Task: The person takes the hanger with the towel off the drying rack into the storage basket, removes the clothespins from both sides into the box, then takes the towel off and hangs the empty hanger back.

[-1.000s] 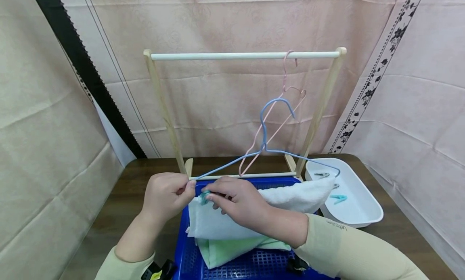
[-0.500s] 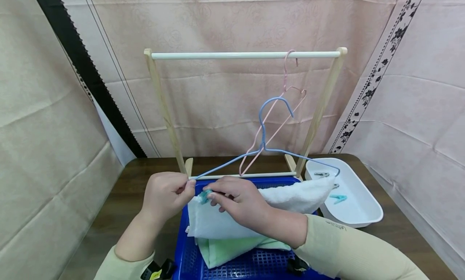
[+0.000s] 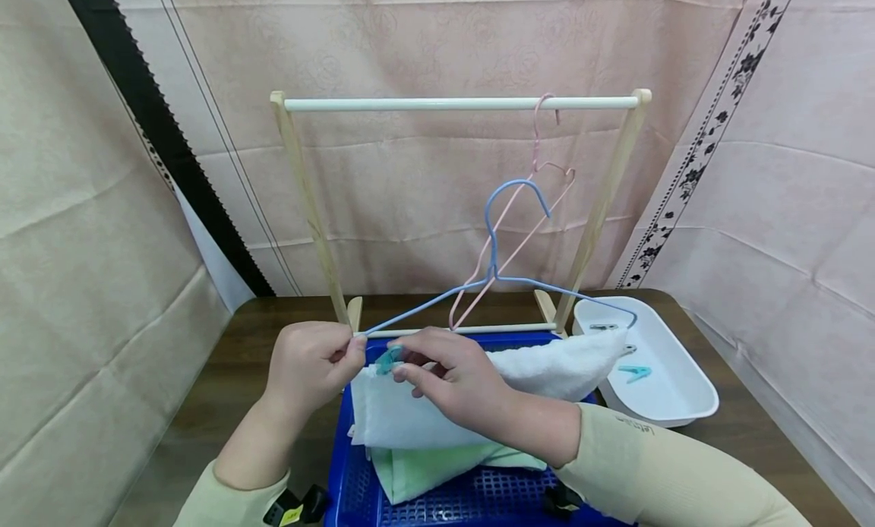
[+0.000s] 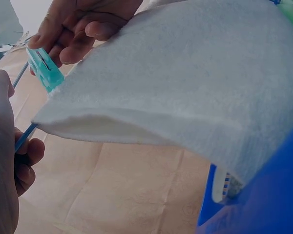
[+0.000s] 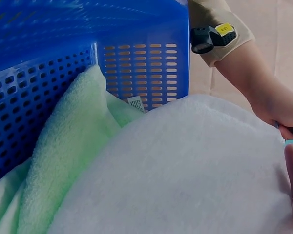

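A blue clothes hanger (image 3: 494, 242) stands hook up, a white towel (image 3: 410, 421) draped over its lower bar. My left hand (image 3: 311, 367) grips the hanger's left end; the blue rod comes out of that fist in the left wrist view. Between thumb and fingers, my right hand (image 3: 451, 371) pinches a teal clothespin (image 4: 45, 68), whose tip meets the towel's edge near the hanger's left corner. Whether it bites the cloth and rod, I cannot tell. Below the white towel, a light green towel (image 5: 68, 141) lies in a blue basket (image 5: 141, 29).
Behind the basket rises a drying rack (image 3: 410, 105) with a pink hanger (image 3: 472, 284) on its bar. A white tray (image 3: 683, 394) on the right holds a teal clothespin (image 3: 634, 373) and grey ones (image 3: 604, 327). All stand on a brown wooden table (image 3: 225, 405).
The clothespin has risen slightly and turned a little in my right fingers. The blue hanger's hook has drifted slightly left and up. My left hand keeps its grip.
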The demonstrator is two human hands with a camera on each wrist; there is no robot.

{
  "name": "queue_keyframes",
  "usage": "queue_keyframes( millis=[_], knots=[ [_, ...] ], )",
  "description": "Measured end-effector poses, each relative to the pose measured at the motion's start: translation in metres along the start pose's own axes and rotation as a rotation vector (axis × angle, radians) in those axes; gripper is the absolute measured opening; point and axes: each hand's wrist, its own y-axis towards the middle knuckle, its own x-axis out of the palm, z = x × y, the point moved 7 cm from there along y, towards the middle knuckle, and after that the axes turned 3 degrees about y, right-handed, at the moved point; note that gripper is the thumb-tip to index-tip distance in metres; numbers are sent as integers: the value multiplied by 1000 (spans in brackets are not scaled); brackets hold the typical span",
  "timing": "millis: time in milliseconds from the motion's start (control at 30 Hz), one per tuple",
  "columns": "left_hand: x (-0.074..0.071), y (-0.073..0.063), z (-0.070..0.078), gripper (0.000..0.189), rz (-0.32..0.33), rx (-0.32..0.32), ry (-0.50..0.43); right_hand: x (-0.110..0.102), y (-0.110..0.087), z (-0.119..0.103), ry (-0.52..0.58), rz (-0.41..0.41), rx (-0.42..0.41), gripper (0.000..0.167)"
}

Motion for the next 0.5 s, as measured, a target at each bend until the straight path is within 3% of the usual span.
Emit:
queue_keyframes(
  millis=[500],
  knots=[
    [-4, 1, -4, 44, -18, -29, 22, -12, -9, -7, -83, -8, -107, 36]
  ],
)
